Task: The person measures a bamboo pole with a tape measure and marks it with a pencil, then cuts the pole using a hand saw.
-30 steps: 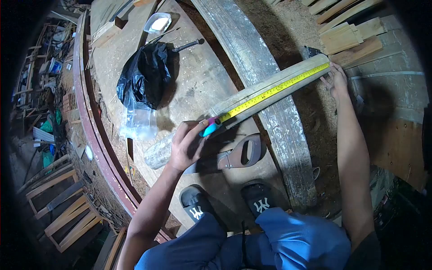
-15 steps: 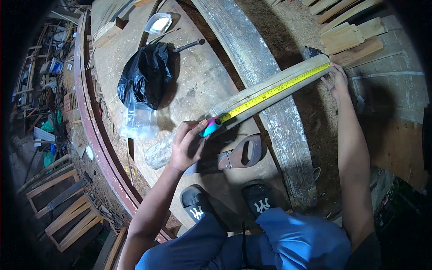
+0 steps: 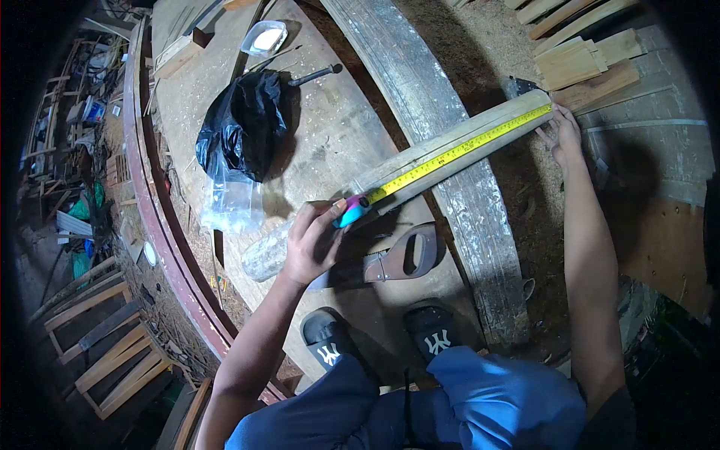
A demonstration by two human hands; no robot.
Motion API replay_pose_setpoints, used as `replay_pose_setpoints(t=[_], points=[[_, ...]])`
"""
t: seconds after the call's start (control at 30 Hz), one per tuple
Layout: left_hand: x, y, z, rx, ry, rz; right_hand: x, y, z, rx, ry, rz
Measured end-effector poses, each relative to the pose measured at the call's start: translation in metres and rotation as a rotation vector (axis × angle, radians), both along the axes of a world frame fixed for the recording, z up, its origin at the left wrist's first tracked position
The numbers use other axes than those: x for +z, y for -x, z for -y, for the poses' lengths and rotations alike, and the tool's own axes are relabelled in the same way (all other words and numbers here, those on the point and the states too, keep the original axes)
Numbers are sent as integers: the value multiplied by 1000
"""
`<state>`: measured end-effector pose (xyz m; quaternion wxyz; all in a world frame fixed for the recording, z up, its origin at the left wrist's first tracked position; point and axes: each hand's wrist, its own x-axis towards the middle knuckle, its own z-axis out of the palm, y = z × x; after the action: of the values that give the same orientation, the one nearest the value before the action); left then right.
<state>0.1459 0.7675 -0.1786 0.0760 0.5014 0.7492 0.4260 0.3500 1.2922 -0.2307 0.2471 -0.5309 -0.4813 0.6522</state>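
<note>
A round wooden pole point(image 3: 266, 253) lies slantwise across the board and a curved timber beam. Along its top runs the yellow blade of a tape measure point(image 3: 457, 152), drawn out from a purple and blue case. My left hand point(image 3: 311, 244) is closed around that case, over the pole's nearer left part. At the pole's far right end, my right hand point(image 3: 562, 136) pinches the tip of the blade against the wood. A handsaw point(image 3: 405, 259) with a brown handle lies just below the pole, its blade partly under my left hand's shadow.
Behind the pole are a black plastic bag point(image 3: 244, 124), a clear plastic bag point(image 3: 231, 206), a large bolt point(image 3: 319, 75) and a plastic tub point(image 3: 264, 37). The weathered beam point(image 3: 405, 67) crosses beneath the pole. Wood offcuts point(image 3: 574, 64) lie at upper right. My sandalled feet point(image 3: 429, 330) are close by.
</note>
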Motion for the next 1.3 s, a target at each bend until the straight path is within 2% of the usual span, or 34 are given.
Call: replay_pose_setpoints(t=[0.53, 0.63, 0.73, 0.8, 1.13, 1.2, 1.3], points=[[2, -2, 0, 20, -16, 28, -12, 3, 0, -77, -134, 78], [5, -2, -1, 17, -19, 18, -9, 7, 3, -111, -251, 127], [5, -2, 0, 18, -5, 7, -10, 7, 2, -50, -371, 237], [8, -2, -1, 11, 3, -16, -18, 6, -4, 38, -636, 258], [7, 0, -1, -8, 1, -39, -31, 3, -17, 58, -800, 312], [5, 0, -1, -9, -7, -40, -30, 3, -16, 92, -896, 295], [6, -1, -1, -7, -5, -27, -28, 1, -11, 97, -885, 272]])
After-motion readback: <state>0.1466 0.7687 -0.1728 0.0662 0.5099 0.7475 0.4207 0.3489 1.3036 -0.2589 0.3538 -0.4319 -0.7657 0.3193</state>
